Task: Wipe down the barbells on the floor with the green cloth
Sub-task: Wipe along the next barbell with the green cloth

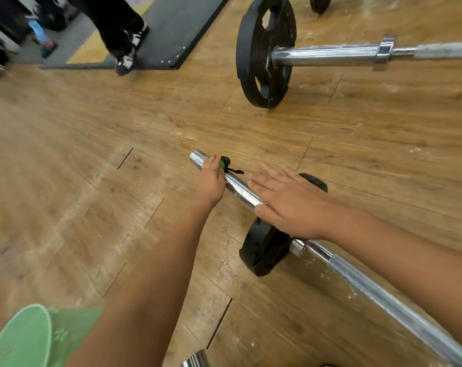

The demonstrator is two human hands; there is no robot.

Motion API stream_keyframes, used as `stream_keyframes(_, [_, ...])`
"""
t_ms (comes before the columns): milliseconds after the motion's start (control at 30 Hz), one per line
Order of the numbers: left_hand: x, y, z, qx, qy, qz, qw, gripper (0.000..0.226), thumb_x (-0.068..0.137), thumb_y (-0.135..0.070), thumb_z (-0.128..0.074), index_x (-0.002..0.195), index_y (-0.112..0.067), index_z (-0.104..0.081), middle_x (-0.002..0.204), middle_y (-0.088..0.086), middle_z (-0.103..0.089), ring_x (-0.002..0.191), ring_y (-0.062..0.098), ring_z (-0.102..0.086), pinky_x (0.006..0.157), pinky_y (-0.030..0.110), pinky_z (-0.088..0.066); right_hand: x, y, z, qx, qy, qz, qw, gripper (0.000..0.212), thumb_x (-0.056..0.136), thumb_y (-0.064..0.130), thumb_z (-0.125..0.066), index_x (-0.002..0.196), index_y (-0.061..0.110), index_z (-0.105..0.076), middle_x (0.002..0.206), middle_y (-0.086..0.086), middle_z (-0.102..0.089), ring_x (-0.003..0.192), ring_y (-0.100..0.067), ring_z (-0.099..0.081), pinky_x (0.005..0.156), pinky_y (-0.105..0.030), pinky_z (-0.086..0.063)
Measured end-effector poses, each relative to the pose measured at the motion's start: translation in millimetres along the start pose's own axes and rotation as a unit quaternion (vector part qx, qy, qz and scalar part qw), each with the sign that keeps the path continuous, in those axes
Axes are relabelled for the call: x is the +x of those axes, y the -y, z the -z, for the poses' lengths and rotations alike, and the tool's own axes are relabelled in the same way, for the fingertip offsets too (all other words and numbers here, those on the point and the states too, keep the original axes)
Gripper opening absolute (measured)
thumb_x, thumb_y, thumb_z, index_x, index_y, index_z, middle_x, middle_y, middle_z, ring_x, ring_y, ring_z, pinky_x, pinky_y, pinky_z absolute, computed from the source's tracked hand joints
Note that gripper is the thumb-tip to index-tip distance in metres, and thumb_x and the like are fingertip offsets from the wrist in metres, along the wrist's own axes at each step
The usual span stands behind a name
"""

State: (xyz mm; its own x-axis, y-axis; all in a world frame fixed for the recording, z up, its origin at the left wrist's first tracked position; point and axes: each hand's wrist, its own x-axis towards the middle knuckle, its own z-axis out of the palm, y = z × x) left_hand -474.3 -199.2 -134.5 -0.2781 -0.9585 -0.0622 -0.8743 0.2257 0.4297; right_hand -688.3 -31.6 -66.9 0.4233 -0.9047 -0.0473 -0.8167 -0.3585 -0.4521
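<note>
You work in bright, even overhead light with only faint shadows. Glare streaks the chrome sleeve [240,190] and sheens the wooden floor [92,160]. Motion blur smears your left edge, and the wide lens bows the near bar [383,300].

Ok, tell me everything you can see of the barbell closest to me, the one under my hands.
The near barbell lies on the wooden floor, running diagonally from a shiny chrome sleeve end to the lower right edge. One black plate sits on the sleeve; beyond it the shaft looks duller with white flecks. The left hand curls over the sleeve end beside a small green and black item; the right hand lies flat across sleeve and plate.
</note>
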Motion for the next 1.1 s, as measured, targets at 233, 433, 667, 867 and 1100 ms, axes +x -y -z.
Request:
stream_keyframes(233, [5.5,-13.5,-7.2,0.01,0.005,0.01,1.0,0.046,0.106,-0.006,-0.032,0.151,0.004,-0.034,0.16,0.017,-0.031,0.152,0.032,-0.017,0.124,0.043,-0.017,1.1,-9.0,5.2,0.008,0.013,-0.016,1.0,0.065,0.105,0.052,-0.018,0.16,0.022,-0.005,0.168,0.006,0.002,0.148,-0.007,0.023,0.118,-0.032,0.017])
stream_keyframes(433, [13.8,-5.9,-0.6,-0.02,0.01,0.041,0.999,0.05,0.109,-0.01,-0.03,0.158,-0.001,-0.023,0.167,0.013,-0.016,0.156,0.027,-0.004,0.124,0.033,-0.007,2.5,-12.6,2.2,0.011,0.0,-0.017,1.0,0.067,0.102,0.054,-0.014,0.16,0.022,-0.005,0.168,0.006,-0.001,0.146,-0.005,0.023,0.116,-0.032,0.018])
stream_keyframes(667, [20.0,-1.4,-1.5,0.019,0.003,0.017,1.0,0.05,0.109,-0.01,-0.031,0.158,-0.001,-0.023,0.167,0.014,-0.019,0.156,0.029,-0.006,0.123,0.032,-0.008,0.0,-11.9,4.0,0.023,-0.019,-0.045,0.999,0.062,0.105,0.05,-0.017,0.16,0.025,-0.006,0.168,0.008,-0.001,0.15,-0.008,0.02,0.116,-0.032,0.02])
stream_keyframes(867, [53.3,4.3,15.1,0.07,0.037,0.064,0.995,0.038,0.106,-0.006,-0.031,0.138,0.007,-0.047,0.152,0.021,-0.041,0.144,0.037,-0.027,0.118,0.042,-0.023,-8.7,9.3,-7.0,-0.004,-0.061,-0.054,0.997,0.069,0.1,0.053,-0.005,0.16,0.018,-0.008,0.168,0.001,-0.005,0.153,-0.017,0.016,0.122,-0.037,0.014])
stream_keyframes(1100, [22.5,21.9,13.5,0.081,0.022,-0.001,0.996,0.046,0.105,-0.004,-0.035,0.15,0.005,-0.038,0.159,0.018,-0.033,0.15,0.032,-0.02,0.122,0.035,-0.014,-13.0,34.8,-11.4,0.03,-0.043,0.001,0.999,0.065,0.105,0.051,-0.012,0.16,0.018,-0.001,0.167,0.002,0.009,0.15,-0.011,0.025,0.117,-0.03,0.022])
